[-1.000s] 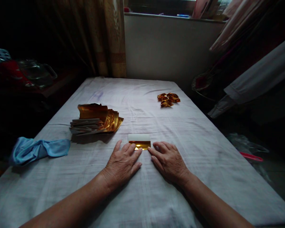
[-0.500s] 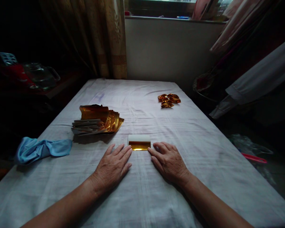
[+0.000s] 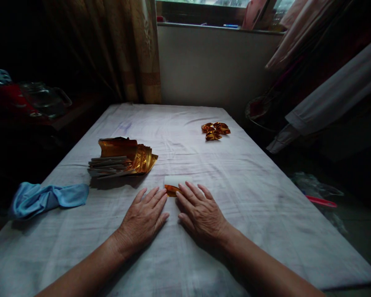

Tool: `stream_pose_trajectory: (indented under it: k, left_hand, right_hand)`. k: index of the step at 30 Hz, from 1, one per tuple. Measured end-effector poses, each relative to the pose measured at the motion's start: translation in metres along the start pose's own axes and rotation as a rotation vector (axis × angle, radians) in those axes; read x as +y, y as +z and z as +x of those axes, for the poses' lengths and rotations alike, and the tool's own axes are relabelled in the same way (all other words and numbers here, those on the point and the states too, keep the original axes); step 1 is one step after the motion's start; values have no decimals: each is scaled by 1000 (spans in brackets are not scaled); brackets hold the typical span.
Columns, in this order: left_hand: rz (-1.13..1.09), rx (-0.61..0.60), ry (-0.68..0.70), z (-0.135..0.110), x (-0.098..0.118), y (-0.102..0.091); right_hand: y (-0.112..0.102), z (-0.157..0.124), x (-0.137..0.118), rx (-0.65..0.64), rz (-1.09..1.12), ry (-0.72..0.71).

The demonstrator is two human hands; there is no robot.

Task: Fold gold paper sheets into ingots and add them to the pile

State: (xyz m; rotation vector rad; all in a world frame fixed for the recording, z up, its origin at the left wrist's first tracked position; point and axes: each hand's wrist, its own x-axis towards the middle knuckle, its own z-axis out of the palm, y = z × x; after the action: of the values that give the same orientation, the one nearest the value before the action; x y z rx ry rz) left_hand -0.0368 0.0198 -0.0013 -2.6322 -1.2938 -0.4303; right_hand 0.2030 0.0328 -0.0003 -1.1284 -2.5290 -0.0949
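Observation:
A small sheet of gold foil paper (image 3: 171, 189), partly folded with its pale side at the far edge, lies on the white cloth in front of me. My left hand (image 3: 145, 216) rests flat, its fingertips at the paper's left edge. Over the paper's right part lies my right hand (image 3: 202, 212), fingers stretched out, so that part is hidden. To the left stands a bent stack of gold foil paper (image 3: 120, 159). Several folded gold paper pieces (image 3: 214, 130) sit together at the far right of the table.
A crumpled blue cloth (image 3: 51, 199) lies at the left edge of the cloth-covered table (image 3: 179, 264). A glass jug (image 3: 45, 99) stands on dark furniture at the left. Clothes (image 3: 330, 95) hang along the right side, with a pink-red handle (image 3: 321, 201) below.
My right hand has moved left from the paper's right edge onto the paper, covering part of it. My left hand stays at the left edge. The view has shifted slightly.

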Motion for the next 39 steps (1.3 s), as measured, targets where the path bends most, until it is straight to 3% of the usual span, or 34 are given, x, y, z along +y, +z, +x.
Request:
stream_pose_trajectory:
  k: [5,9,18,22,26,30,39]
  left_hand:
    - [-1,26,-7,-2,1,3]
    - [3,30,-17,-1,2,3]
    - [7,14,3,-1,0,-1]
    - [-8,2,-16,11,-1,-5]
    - [21,-141,-58,36,2,-14]
    - [45,-227,-77,58,4,-19]
    - [-131,-128,-71,59,-13,-4]
  right_hand:
    - [9,14,-10,56,8,52]
    - [11,15,-7,-37,7,34]
    - [-4,-23,25,-114,-89,200]
    - [-6,-23,27,-137,-76,264]
    - [-7,-11,26,-125,-34,381]
    - [-4,0,25,-140,51,388]
    - [7,1,28,-64,150,420]
